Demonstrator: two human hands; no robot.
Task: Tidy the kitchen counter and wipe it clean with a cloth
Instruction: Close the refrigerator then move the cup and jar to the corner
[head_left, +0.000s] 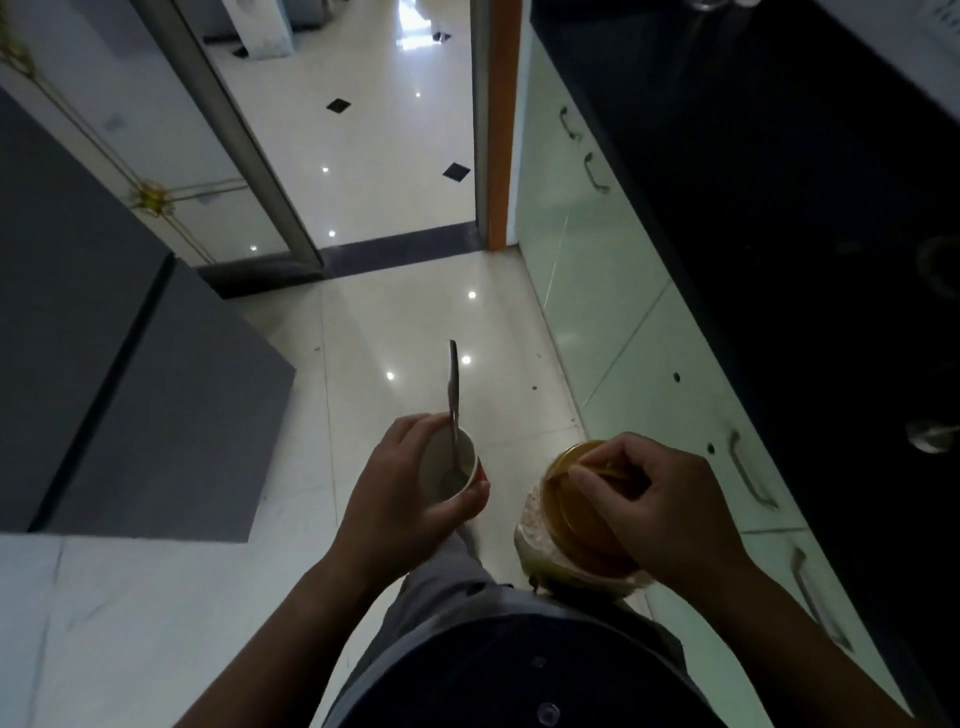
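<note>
Both hands are full: my left hand (400, 488) wraps a paper cup (451, 467) with a spoon (454, 410) standing in it, my right hand (660, 509) grips a gold-lidded jar (566, 530), above the floor (405, 322) beside the dark table (753, 197)

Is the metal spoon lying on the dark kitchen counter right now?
No, the metal spoon stands in the white paper cup held by the left hand.

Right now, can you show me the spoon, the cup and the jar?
spoon (453, 384), head view, on its handle.
cup (441, 462), head view, on its inner wall.
jar (566, 488), head view, on its lid.
</note>
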